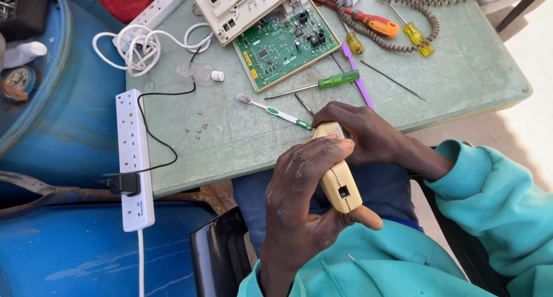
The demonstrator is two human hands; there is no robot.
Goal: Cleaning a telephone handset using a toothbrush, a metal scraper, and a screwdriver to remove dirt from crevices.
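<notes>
cream telephone handset (339,179) held over the lap, just off the table's near edge (242,170). left hand (299,199) wrapped around its body, thumb under the jack end. right hand (360,133) closed over its top end. toothbrush (273,110) and green screwdriver (322,84) lie close on the table; bare tabletop to the right.

beige phone handset (337,176), chunky plastic, small jack socket facing up, tilted lengthwise, gripped off the table edge over the lap
</notes>
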